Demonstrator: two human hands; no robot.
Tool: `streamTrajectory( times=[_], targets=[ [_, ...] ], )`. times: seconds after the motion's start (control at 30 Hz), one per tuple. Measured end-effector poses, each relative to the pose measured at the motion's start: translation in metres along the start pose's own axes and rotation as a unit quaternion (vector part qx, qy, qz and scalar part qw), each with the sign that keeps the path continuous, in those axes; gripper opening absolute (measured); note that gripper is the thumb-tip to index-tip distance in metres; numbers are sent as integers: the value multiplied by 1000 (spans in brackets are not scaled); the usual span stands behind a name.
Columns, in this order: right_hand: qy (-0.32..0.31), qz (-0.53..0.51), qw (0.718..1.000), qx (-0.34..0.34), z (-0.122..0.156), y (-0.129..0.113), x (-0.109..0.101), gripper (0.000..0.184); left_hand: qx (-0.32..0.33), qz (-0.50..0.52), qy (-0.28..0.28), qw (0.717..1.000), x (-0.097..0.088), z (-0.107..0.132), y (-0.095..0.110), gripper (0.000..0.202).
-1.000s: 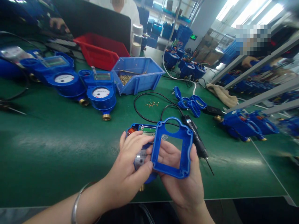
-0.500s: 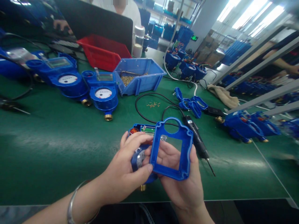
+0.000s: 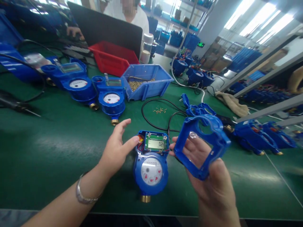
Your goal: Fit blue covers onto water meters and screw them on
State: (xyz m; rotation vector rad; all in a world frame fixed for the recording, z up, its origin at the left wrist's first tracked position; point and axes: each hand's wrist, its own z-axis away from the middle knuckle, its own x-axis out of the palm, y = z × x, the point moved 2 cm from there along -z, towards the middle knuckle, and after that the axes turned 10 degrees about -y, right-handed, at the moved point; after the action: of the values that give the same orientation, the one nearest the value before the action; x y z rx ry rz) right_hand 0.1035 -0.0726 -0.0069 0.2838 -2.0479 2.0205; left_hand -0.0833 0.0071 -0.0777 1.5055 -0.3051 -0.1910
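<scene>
1 blue cover (image 3: 215,149), gripped in right hand (image 3: 213,186); 1 uncovered meter (image 3: 151,171), spread, unladen left hand (image 3: 115,148) at its edge.

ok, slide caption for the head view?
Right hand holds a blue cover frame, left hand at an open blue meter with circuit board exposed, loose screws on the green bench.

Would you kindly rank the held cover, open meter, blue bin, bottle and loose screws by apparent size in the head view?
1. Cover and open meter: too alike to rank; the cover seems nearer the camera
2. Blue bin
3. Bottle
4. Loose screws
</scene>
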Motion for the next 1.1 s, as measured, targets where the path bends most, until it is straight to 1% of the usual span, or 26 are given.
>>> streamTrajectory(
  times=[0.03,0.1,0.13,0.17,0.23,0.3,0.33,0.43,0.5,0.63,0.77,0.87,0.97,1.1],
  targets=[
    [-5,45,999,3,-6,0,-4,48,-39,32,0,999,1,-5,-8,61],
    [-22,149,989,8,-19,0,-10,52,-110,129,-31,985,7,-12,-20,59],
    [-34,211,977,2,-25,1,-11,55,-136,182,-55,972,12,-12,-24,56],
    [-47,281,959,-9,-31,0,-10,59,-153,227,-77,959,16,-12,-27,53],
    [-80,416,905,-34,-39,0,-6,65,-166,288,-105,937,21,-10,-30,48],
    [-116,511,850,-45,-44,1,-1,67,-161,309,-108,931,23,-9,-32,46],
    [-133,540,830,-43,-45,2,2,68,-156,312,-106,931,23,-9,-33,46],
    [-168,587,791,-43,-46,6,7,68,-148,323,-121,927,22,-9,-34,48],
    [-187,604,774,-41,-46,9,9,68,-152,327,-127,924,21,-9,-35,51],
    [-206,620,757,-32,-48,12,10,67,-166,329,-124,921,21,-9,-36,56],
    [-214,624,751,-16,-49,12,9,69,-166,327,-123,922,21,-9,-34,55],
    [-219,626,748,-8,-48,12,8,70,-157,317,-132,926,20,-9,-34,57],
    [-217,623,751,5,-47,13,7,72,-135,296,-148,934,17,-7,-35,61],
    [-209,607,767,0,-48,17,7,71,-83,215,-180,956,15,-7,-35,74]
  ],
)
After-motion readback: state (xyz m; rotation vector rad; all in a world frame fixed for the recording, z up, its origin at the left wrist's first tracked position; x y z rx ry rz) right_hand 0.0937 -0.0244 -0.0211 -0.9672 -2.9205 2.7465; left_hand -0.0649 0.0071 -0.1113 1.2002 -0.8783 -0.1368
